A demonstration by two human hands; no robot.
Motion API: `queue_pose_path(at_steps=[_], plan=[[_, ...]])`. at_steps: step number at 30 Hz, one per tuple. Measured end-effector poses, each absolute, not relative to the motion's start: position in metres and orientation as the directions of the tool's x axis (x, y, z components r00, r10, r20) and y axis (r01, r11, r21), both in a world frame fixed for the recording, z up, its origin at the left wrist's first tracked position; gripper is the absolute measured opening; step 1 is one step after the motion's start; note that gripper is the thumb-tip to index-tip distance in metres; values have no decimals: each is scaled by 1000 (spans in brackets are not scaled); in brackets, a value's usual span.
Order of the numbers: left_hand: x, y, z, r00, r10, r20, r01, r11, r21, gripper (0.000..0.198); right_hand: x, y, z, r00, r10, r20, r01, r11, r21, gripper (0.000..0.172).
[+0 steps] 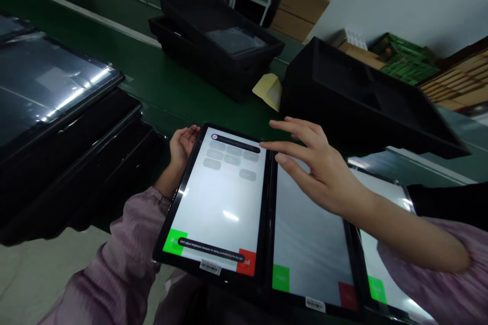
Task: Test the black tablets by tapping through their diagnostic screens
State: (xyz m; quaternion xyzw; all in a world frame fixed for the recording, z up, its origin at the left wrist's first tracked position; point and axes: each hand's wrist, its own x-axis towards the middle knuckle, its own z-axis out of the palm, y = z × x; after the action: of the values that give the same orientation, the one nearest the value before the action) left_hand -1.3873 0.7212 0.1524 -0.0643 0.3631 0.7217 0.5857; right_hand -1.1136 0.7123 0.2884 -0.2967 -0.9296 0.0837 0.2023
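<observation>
A lit black-framed tablet (217, 198) tilts up towards me, with grey buttons, a dark slider bar near the top and green and red corners below. My left hand (183, 143) is at its upper left edge, palm up with curled fingers, supporting it; part of the hand is hidden behind the frame. My right hand (312, 162) hovers with fingers spread, holding nothing. Its index fingertip is at the right end of the slider bar. Beneath that hand stands a second lit tablet (310, 244), dimmer, and a third tablet (385, 198) is partly covered by my right forearm.
Dark-screened panels (57, 91) are stacked at the left on the green bench (152, 78). Black foam trays (229, 71) and a large black box (366, 96) stand behind the tablets, with a yellow piece (268, 90) between them. Cardboard boxes (299, 7) and green crates (407, 58) are farther back.
</observation>
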Motion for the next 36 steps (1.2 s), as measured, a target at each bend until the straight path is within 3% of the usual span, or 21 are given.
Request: queue_pose_path(at_steps=[4, 7, 11, 15, 30, 36], plan=[[-1387, 721, 153, -306, 796, -522, -892, -48, 450, 20, -1113, 686, 291, -799, 563, 212, 457, 797, -396, 33], [-1389, 721, 155, -289, 799, -528, -897, -33, 442, 16, -1120, 659, 292, -882, 462, 91, 354, 778, -518, 38], [-1389, 721, 158, -288, 790, -542, -899, -28, 437, 16, -1127, 639, 291, -938, 345, 30, 274, 793, -545, 41], [-1387, 721, 162, -294, 782, -551, -899, -31, 436, 23, -1126, 636, 287, -939, 341, -43, 311, 788, -532, 42], [-1387, 721, 160, -303, 784, -542, -895, -39, 445, 19, -1126, 639, 286, -926, 378, 9, 313, 779, -544, 44], [-1388, 721, 158, -296, 785, -544, -894, -27, 447, 21, -1139, 678, 285, -843, 502, 194, 385, 815, -433, 35]])
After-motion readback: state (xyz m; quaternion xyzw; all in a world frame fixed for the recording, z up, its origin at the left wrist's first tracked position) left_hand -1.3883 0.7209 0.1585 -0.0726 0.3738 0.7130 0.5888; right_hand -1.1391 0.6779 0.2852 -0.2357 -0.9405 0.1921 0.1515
